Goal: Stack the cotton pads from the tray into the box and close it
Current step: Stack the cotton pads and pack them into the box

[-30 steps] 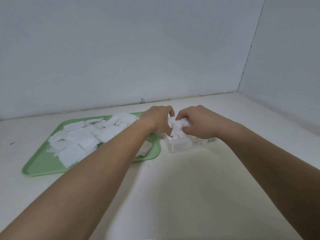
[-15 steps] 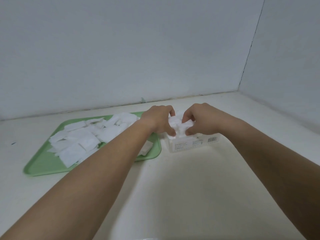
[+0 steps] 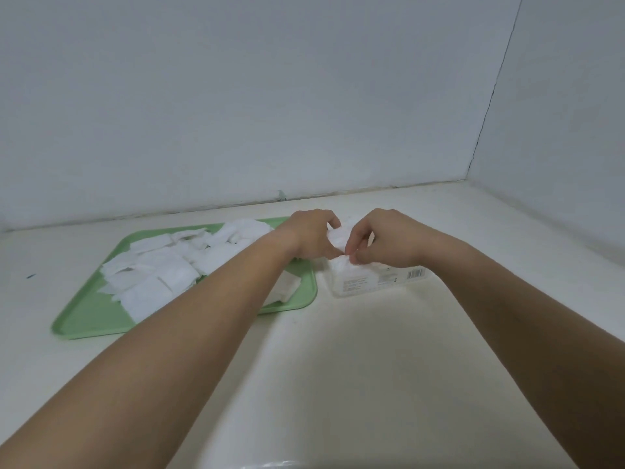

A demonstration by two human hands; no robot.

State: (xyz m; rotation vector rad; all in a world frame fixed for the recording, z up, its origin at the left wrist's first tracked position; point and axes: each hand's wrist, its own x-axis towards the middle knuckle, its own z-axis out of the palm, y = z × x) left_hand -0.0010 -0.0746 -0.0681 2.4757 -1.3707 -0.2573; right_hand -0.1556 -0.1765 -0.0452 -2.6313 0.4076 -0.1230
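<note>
A clear plastic box [image 3: 368, 282] with a printed label and barcode stands on the counter just right of the green tray [image 3: 88, 316]. Both hands meet above the box's top. My left hand [image 3: 309, 236] and my right hand [image 3: 385, 240] pinch a small bunch of white cotton pads [image 3: 338, 239] between their fingertips, right over the box opening. Several loose white cotton pads [image 3: 159, 272] lie scattered across the tray. My left forearm hides part of the tray and some pads. No lid is visible.
The cream counter [image 3: 338, 384] runs to a grey back wall [image 3: 236, 96] and a side wall [image 3: 558, 113] at the right, forming a corner. A small dark mark [image 3: 30, 276] sits on the counter at far left.
The bunch of pads has been pressed lower toward the box, and both hands have shifted their fingertips on it. The tray and box have stayed in place.
</note>
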